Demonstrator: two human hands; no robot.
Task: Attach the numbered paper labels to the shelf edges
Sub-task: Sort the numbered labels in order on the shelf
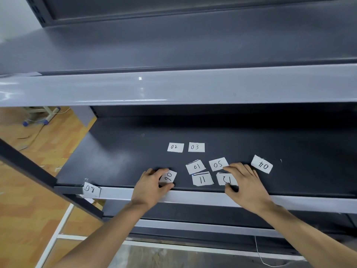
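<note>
My left hand [152, 185] reaches over the shelf edge [195, 196] and pinches label 06 [168, 176]. The thumb is at its near corner and the fingers curl round its far left side. The paper is tilted, with its number upside down to me. On that same edge, well to the left of this hand, label 08 [92, 189] sits at the corner, with clear tape showing at its left side.

My right hand [244, 183] is on the dark shelf [125, 151], thumb at the near edge of label 12 [225, 179] and fingers bent past its far edge. The palm hides the label's right end. I cannot tell whether this hand pinches the paper or only presses it flat. My forefinger's tip touches the near right corner of label 05 [218, 164], which lies just beyond.

Between my two hands lies label 11 [202, 179], flat and just left of label 12. Just past it, tilted, is label 01 [196, 166], beside label 05. Label 04 [262, 164] lies just beyond and to the right of my right knuckles, upside down and clear of the fingers.

Farther back, beyond the gap between my hands, label 02 [175, 147] and label 03 [196, 147] lie side by side, square to me and not touching.

Beyond all of these, the pale grey upper shelf edge [173, 88] crosses the whole view. Far to the left of my left hand there is wooden floor [29, 161].
</note>
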